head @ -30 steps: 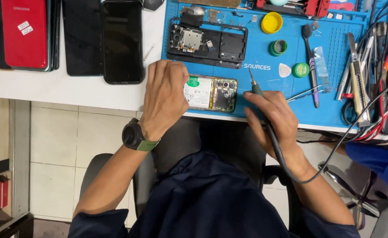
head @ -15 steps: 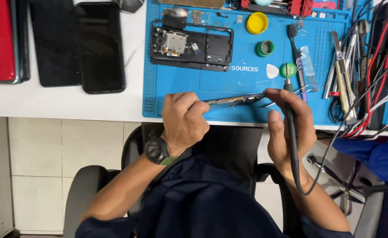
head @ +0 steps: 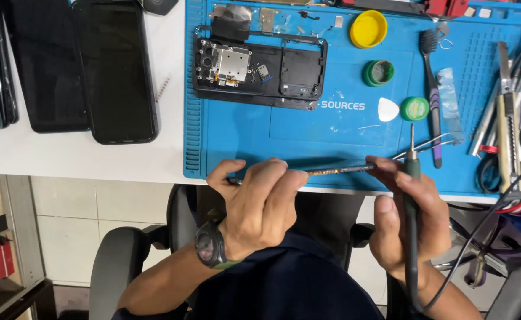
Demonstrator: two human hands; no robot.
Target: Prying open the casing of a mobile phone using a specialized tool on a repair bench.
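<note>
The left hand (head: pixel 257 204) pinches a thin phone board (head: pixel 325 171), held edge-on over the near edge of the blue mat (head: pixel 236 136). The right hand (head: pixel 411 222) wraps tight around a corded soldering iron (head: pixel 412 178) and touches the board's far end. Farther back on the mat lie a yellow lid (head: pixel 368 28) and two small green tubs (head: pixel 379 73) (both round).

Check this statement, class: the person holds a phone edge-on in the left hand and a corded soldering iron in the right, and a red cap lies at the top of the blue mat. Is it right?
Not quite. The cap is yellow, not red, as the head view shows. The rest stands: the left hand holds the phone edge-on, the right hand holds the corded soldering iron, and the cap lies at the top of the blue mat.
</note>
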